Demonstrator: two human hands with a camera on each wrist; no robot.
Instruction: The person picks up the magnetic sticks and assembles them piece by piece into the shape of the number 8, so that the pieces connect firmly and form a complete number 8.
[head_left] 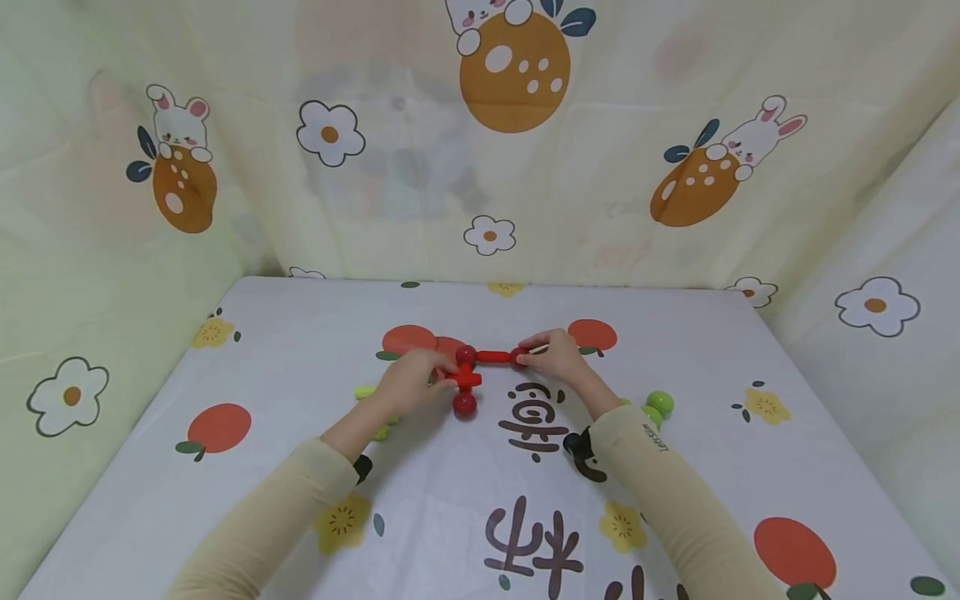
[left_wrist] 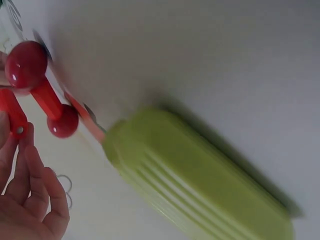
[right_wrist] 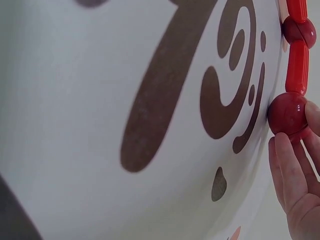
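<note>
The left hand (head_left: 408, 379) pinches a red rod, the held rod (left_wrist: 17, 120), between thumb and fingertips; its free end points to the right, away from the palm. Just beyond the left fingertips sits a dark red ball, the corner ball (head_left: 466, 355). To the right of the same fingertips and nearer the person is another, the near ball (head_left: 465, 405). The near rod (left_wrist: 47, 97) links these two, and the held rod lies across it as seen from the head; whether they touch, I cannot tell.

The right hand (head_left: 558, 358) grasps a third ball, the end ball (right_wrist: 288, 114), with the thumb on one side and fingers on the other. From this ball the long rod (right_wrist: 298, 67) runs left, away from the right hand, to the corner ball, so the joined pieces lie between the two hands in an L shape on the desk (head_left: 435, 517).

Green rods (head_left: 363, 392) lie just beside the left hand and wrist, partly hidden behind them; one shows large and close in the left wrist view. Green balls (head_left: 660, 402) lie to the right of the right wrist, partly covered by the beige sleeve (head_left: 667, 492). The desk's white cover bears printed fruit, flowers and brown lettering, some of it just below the right hand. Beyond both hands hangs a pale curtain (head_left: 405, 67) with rabbits and flowers.
</note>
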